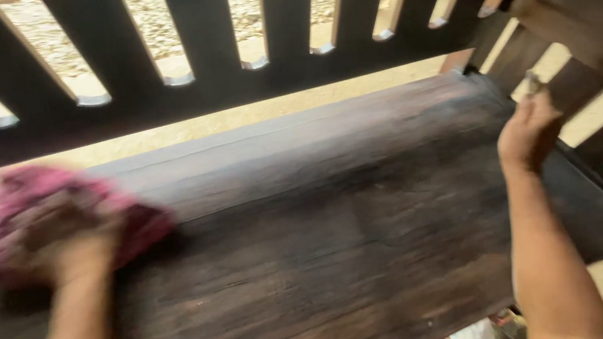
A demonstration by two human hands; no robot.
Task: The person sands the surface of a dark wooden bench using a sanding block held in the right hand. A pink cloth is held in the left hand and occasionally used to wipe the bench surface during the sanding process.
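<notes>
Right now the left hand point(68, 244) is pressed flat on a pink cloth point(36, 214), fingers curled down onto it, and the cloth sits on the dark wooden seat slab point(336, 232) near its left end. Hand and cloth are motion-blurred, so finger detail is unclear. The slab's long axis runs left to right across the view, rising slightly toward the right; the cloth is at the low left end, with nearly the whole length of bare wood lying to its right. The right hand point(527, 131) is well apart, at the far right end where the slab meets the slatted armrest point(581, 43). It looks closed around something small and pale, but I cannot tell what, nor how firm the hold is. The slatted backrest point(203, 47) runs along the slab's far edge, with sandy ground point(157, 15) visible through the gaps. The left hand is the one on the cloth; the right is nowhere near it.
</notes>
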